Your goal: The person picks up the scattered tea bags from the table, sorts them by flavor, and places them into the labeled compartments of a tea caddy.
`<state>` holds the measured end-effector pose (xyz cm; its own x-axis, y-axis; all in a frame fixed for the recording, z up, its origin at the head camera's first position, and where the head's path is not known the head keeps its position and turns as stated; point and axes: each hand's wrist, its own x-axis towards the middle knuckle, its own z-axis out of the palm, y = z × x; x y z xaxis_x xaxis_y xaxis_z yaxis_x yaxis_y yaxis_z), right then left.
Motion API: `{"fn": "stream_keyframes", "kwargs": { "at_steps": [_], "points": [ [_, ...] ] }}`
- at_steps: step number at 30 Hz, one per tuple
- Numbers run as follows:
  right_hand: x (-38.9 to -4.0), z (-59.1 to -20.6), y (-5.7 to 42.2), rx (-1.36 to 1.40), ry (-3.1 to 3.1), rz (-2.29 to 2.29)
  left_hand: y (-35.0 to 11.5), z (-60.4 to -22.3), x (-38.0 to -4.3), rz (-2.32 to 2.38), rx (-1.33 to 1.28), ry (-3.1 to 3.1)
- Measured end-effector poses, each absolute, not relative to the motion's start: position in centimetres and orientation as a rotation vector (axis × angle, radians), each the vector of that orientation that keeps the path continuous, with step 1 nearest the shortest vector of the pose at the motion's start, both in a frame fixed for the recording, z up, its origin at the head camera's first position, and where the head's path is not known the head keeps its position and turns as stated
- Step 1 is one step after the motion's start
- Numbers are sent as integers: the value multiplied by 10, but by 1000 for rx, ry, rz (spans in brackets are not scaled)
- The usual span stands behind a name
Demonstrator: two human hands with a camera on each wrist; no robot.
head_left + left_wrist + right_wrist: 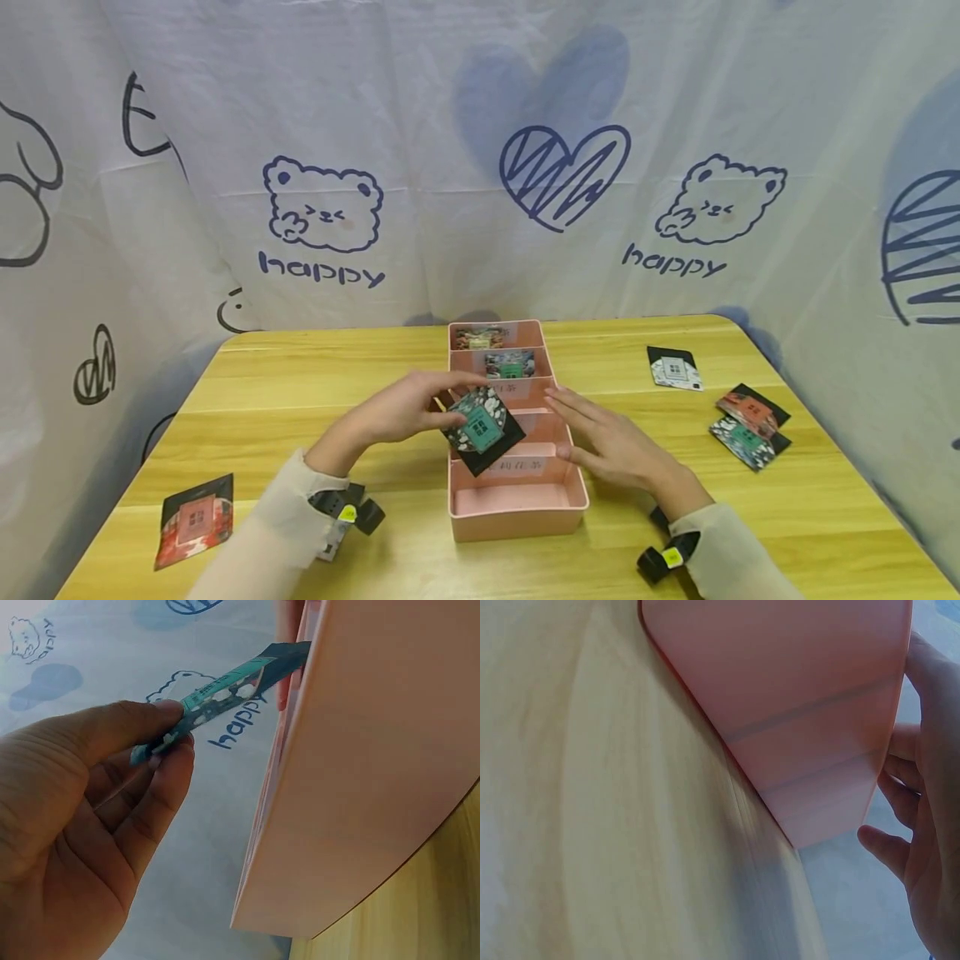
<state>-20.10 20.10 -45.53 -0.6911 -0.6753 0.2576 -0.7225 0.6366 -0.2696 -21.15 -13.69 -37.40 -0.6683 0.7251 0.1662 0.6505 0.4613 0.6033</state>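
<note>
My left hand (pixel 405 408) pinches a black tea packet (pixel 480 427) with a green label and white flower print between thumb and fingers. In the head view the packet hangs tilted over the middle of a long pink divided box (pixel 517 525). The left wrist view shows this packet (pixel 217 694) nearly edge-on, one end at the box's rim. At the box's right side is my right hand (pixel 618 442), its fingers fairly straight and touching the rim. In the far compartments lie a brown patterned packet (pixel 480 340) and a green-labelled packet (pixel 510 365).
On the table's right lie a white-labelled packet (pixel 675 368), a red-labelled packet (pixel 752 410) and a green-labelled packet (pixel 746 442) partly under it. A larger red packet (pixel 195 521) lies at the left. Another packet (pixel 332 542) is mostly hidden beneath the left wrist. A printed curtain (pixel 435 167) hangs behind.
</note>
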Motion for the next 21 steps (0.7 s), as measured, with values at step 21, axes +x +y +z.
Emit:
{"fn": "stream_keyframes", "kwargs": {
  "at_steps": [21],
  "points": [
    [-200,-456,200,1148,-2738,556,-120,-384,-213,743,1333,2527]
  ]
}}
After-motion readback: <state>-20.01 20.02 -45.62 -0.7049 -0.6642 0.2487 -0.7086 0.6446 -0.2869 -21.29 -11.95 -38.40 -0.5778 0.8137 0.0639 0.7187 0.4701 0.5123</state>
